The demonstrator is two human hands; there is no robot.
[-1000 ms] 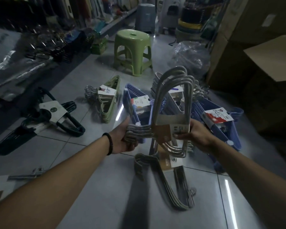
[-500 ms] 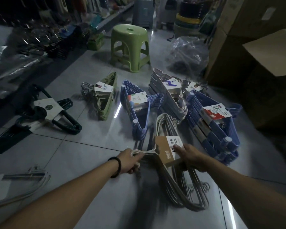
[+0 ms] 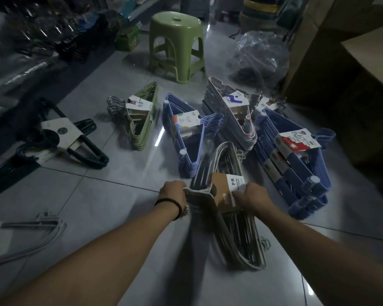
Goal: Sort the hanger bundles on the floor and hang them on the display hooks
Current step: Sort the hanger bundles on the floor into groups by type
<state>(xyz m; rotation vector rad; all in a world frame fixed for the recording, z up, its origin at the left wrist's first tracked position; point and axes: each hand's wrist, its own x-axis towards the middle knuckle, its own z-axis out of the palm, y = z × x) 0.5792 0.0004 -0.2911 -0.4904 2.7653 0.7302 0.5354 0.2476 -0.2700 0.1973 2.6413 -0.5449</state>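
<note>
Nearest, the left hand, with a black band on its wrist, curls its fingers round the hook end of a grey hanger bundle. The right hand grips the brown card sleeve wrapped round the same bundle, fingers bent over the sleeve's white label. The bundle is low over the tiled floor, between the two forearms, its long side running from near to far; whether it rests on the tiles I cannot tell.

At the near left edge lies a loose white hanger set. Farther left is a dark green bundle with a white card.

Beyond the hands the bundles lie in a row on the floor: an olive bundle, a blue bundle just right of it, a pale stack, and at the right a tall blue stack topped by a red and white label.

Farther on stands a green stool. Right of it slumps a clear plastic bag with something dark inside, too dim to name. At the far right stand cardboard boxes; one flap juts out, and what they hold is hidden. Dim shelves of goods line the far left.
</note>
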